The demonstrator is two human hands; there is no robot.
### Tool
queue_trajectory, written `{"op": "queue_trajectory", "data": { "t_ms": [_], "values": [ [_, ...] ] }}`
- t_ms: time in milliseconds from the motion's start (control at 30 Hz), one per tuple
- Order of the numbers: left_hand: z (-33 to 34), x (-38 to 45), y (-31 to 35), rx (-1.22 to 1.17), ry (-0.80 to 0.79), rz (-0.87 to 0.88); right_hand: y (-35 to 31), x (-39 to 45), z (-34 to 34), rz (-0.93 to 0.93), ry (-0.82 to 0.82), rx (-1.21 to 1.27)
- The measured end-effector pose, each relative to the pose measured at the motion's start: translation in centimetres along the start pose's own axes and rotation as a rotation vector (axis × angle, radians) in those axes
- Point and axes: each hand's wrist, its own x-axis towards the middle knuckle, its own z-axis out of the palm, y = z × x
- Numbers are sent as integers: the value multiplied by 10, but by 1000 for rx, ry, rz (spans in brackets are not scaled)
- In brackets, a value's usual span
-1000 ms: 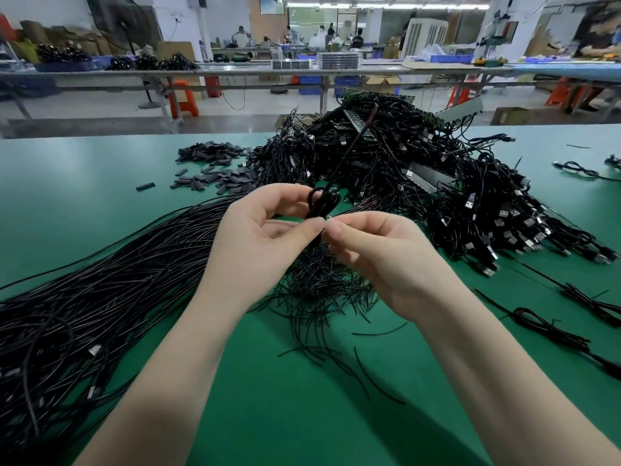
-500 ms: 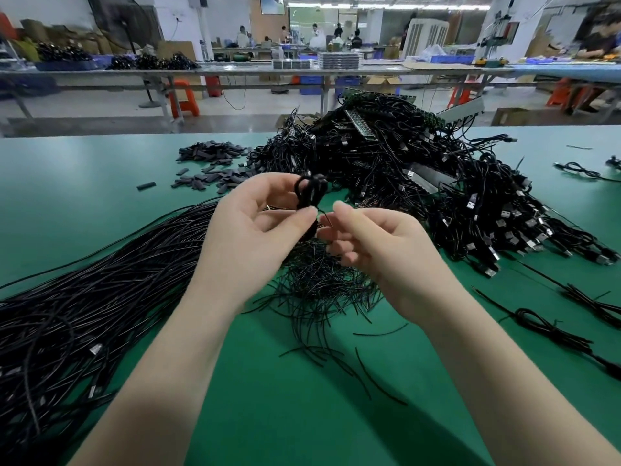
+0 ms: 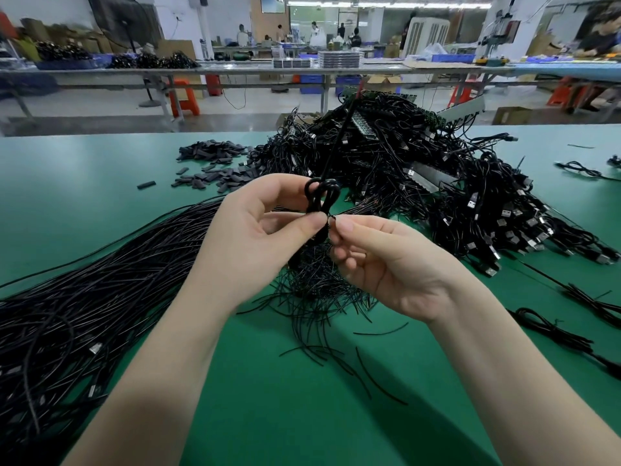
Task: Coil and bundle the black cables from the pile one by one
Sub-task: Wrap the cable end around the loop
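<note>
Hands raised over green table (image 3: 100,183). Left hand (image 3: 248,237) pinching small coiled black cable (image 3: 319,203) between thumb and fingers; right hand (image 3: 386,260) pinching thin tie at coil's waist. Tangled cable pile (image 3: 420,183) far right, straight cable bundle (image 3: 84,297) near left.

Green table top (image 3: 100,183). Scatter of small flat dark pieces (image 3: 211,163) on its far left part; one stray piece (image 3: 146,185) lies apart, nearer the left edge. Beyond the table, a long grey workbench (image 3: 235,70) runs across the room, carrying blue bins (image 3: 452,58) and stacked flat trays (image 3: 339,58). Orange stools (image 3: 183,100) beneath it. Cardboard box (image 3: 512,115) on floor, right. Several people stand at the far back, blurred.
</note>
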Motion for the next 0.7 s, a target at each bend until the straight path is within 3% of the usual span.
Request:
{"op": "queue_trajectory", "data": {
  "t_ms": [100, 200, 300, 400, 500, 600, 700],
  "values": [
    [-1, -1, 2, -6, 6, -19, 1, -1, 3, -71, 43, -83],
    [-4, -1, 4, -28, 24, -60, -2, -5, 4, -274, 124, -304],
    [-3, -1, 4, -35, 32, -137, -2, -5, 2, -595, 288, -834],
    [2, -1, 2, -77, 70, -286, 3, -1, 2, -1102, 356, -1475],
    [4, 0, 1, -215, 50, -504, 6, 2, -3, -1391, 351, -1738],
    [4, 0, 1, -198, 77, -415, 6, 2, -4, -1272, 407, -1538],
    [5, 0, -1, -118, 184, -203, 1, -1, 1, -751, 466, -952]
  ]
}}
